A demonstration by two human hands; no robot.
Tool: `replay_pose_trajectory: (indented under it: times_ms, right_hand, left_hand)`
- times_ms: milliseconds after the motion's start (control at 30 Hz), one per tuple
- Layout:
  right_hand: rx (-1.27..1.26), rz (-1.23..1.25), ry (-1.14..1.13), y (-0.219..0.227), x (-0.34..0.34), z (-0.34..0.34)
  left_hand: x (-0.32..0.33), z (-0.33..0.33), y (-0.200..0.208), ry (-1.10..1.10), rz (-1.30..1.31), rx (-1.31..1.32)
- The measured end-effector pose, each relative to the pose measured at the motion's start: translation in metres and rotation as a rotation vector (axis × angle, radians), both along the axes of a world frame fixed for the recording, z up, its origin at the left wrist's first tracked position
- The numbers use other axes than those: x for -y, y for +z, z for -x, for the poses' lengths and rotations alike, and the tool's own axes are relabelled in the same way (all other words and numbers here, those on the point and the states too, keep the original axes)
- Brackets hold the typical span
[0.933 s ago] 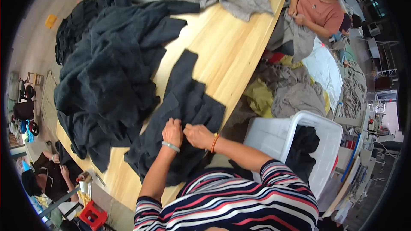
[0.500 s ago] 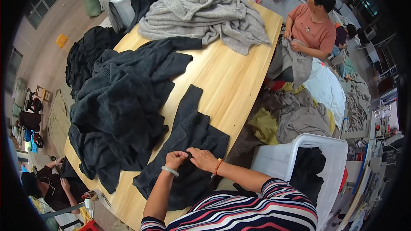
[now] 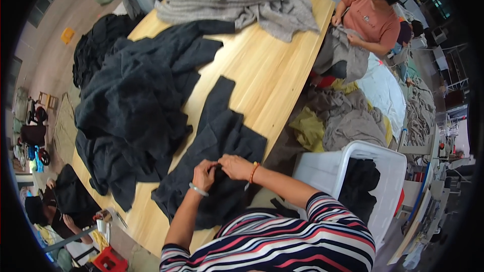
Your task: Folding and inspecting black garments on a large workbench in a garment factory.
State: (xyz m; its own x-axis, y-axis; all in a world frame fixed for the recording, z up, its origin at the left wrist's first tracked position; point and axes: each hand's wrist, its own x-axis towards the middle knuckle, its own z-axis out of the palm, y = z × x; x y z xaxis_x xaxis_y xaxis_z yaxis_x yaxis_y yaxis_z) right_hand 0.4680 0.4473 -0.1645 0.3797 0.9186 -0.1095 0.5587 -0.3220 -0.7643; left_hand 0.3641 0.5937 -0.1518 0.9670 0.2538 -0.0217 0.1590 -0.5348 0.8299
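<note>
Setting: garment workshop, sewing or finishing floor. Evidence follows.

Long wooden worktable (image 3: pixel 272 65) loaded with bulk cloth: a heap of dark charcoal knit garments (image 3: pixel 131 116) on its left half, a heap of grey knit garments (image 3: pixel 237 0) at the far end. More grey and yellow-green fabric piles (image 3: pixel 343 118) lie on the floor along the table's right side. White plastic bin (image 3: pixel 383 171) beside the table holds black cloth. A co-worker in a salmon shirt (image 3: pixel 370 15) sits at the far right edge handling grey fabric. Bare concrete floor (image 3: pixel 50 60) at left, with bags and small carts; metal racks and equipment at the right rim, details too small to tell.
</note>
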Motion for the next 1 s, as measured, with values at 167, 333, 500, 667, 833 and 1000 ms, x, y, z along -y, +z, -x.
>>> replay_pose_trajectory:
  times_ms: [167, 333, 500, 667, 833, 1000]
  right_hand:
    - [-0.052, 0.018, -0.046, 0.001, 0.000, 0.000]
    - [0.019, -0.100, -0.055, 0.000, 0.000, 0.002]
    - [0.013, -0.008, -0.028, 0.014, 0.007, -0.008]
    - [0.159, 0.184, -0.024, 0.004, 0.052, -0.042]
    - [0.173, 0.175, -0.137, 0.006, 0.054, -0.046]
    - [0.201, 0.149, -0.211, 0.006, 0.042, -0.043]
  left_hand:
    - [-0.003, -0.001, 0.001, 0.027, 0.063, -0.063]
    - [-0.004, 0.000, -0.001, 0.021, 0.077, -0.113]
    - [-0.004, 0.000, 0.001, 0.056, -0.075, -0.135]
    - [0.004, -0.020, 0.010, 0.071, -0.531, -0.116]
    - [0.037, -0.072, 0.015, -0.115, -0.330, 0.146]
    - [0.044, -0.096, -0.028, -0.004, -0.335, -0.033]
